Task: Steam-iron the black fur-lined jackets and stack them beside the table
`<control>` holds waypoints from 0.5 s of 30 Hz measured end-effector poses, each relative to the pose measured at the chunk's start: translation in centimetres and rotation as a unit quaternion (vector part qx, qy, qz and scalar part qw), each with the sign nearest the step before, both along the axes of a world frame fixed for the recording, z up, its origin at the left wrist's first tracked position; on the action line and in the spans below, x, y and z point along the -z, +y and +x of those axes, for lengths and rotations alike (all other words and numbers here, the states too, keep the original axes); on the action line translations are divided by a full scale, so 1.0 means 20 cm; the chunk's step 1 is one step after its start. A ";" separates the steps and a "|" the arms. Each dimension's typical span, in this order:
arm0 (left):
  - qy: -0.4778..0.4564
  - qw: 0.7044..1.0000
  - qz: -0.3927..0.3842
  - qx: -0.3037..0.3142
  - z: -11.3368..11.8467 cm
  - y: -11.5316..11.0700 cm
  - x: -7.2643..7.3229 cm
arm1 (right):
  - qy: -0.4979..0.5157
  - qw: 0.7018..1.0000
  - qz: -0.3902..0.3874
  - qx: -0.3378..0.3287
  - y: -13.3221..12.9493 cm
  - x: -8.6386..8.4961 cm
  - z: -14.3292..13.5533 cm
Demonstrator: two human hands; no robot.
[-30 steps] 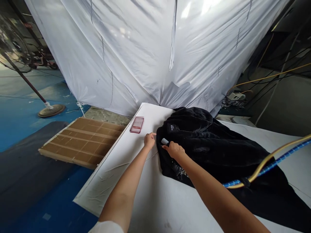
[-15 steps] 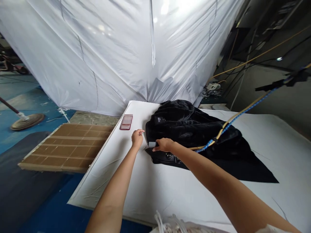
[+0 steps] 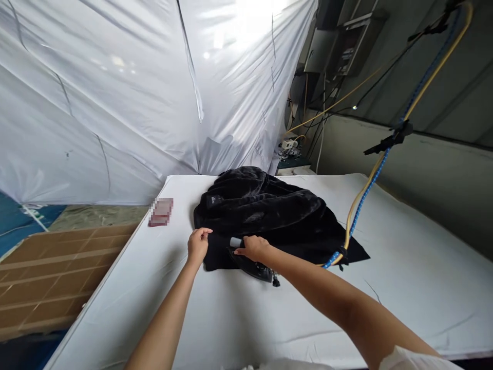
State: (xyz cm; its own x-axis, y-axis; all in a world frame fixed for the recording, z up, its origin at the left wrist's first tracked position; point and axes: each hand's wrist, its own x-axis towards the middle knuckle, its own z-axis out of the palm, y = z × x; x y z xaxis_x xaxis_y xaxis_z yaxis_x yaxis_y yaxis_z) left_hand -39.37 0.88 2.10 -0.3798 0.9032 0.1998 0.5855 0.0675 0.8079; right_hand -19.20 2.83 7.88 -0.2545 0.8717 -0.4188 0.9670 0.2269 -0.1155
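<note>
A black fur-lined garment with a small label near its collar lies spread on the white padded table. At the garment's left edge is my left hand, its thumb and fingers pinched together on the dark cloth. My right hand is wrapped around the handle of a black steam iron with a light grey handle end. The iron rests at the garment's near edge, tilted a little, with its underside hidden. From the iron, a blue and yellow hose rises to the upper right.
A phone-like reddish object, blurred out, lies at the table's far left. Beyond the left edge sits a taped cardboard sheet. White sheeting hangs behind. Small machinery and cables stand at the back right.
The view has swung to the right. My left hand has come onto the garment's edge, and more flat cloth shows between my hands. My right hand still grips the iron, now turned at the near edge.
</note>
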 end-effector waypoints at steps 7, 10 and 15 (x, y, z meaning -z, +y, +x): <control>0.048 0.996 -0.028 0.077 0.39 -0.02 0.01 | -0.027 0.996 -0.001 0.081 0.08 -0.05 0.72; 0.077 0.991 -0.059 0.096 0.58 -0.02 0.00 | -0.037 0.993 -0.008 0.108 0.09 -0.06 1.01; 0.137 0.977 -0.102 0.129 0.83 -0.03 -0.02 | -0.044 0.990 -0.010 0.136 0.11 -0.10 1.46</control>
State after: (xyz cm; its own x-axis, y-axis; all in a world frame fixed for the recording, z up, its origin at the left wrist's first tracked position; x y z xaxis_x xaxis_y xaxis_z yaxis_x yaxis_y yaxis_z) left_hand -22.79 0.29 2.48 -0.0915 0.9935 0.0674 0.7965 0.0324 0.6038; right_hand 9.99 5.06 9.79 0.0276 0.8946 -0.4460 0.9985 -0.0455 -0.0293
